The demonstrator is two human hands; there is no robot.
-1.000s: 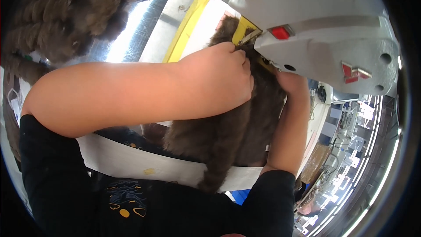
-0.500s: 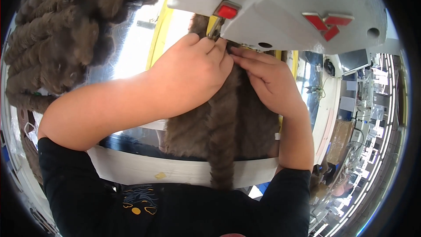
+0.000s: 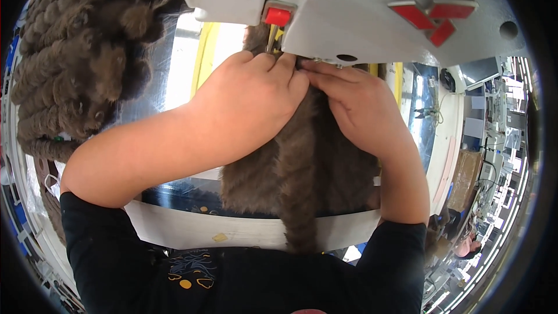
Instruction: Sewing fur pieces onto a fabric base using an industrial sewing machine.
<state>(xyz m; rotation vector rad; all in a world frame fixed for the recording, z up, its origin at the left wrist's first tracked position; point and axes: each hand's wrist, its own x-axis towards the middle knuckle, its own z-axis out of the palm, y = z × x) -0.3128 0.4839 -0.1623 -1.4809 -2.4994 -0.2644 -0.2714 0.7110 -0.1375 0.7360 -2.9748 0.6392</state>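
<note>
1. Some brown fur fabric point(image 3: 297, 166) lies before the sewing machine point(image 3: 354, 11), left hand point(image 3: 253, 90) clenched on it; right hand point(image 3: 366, 104), grip unclear.
2. Fingers point(image 3: 283, 68) so near the machine could get nicked if fur slips.

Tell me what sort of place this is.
Most likely a sewing workshop: a white sewing machine stands over brown fur fabric, and many more brown furry pieces lie heaped at the left.
</note>
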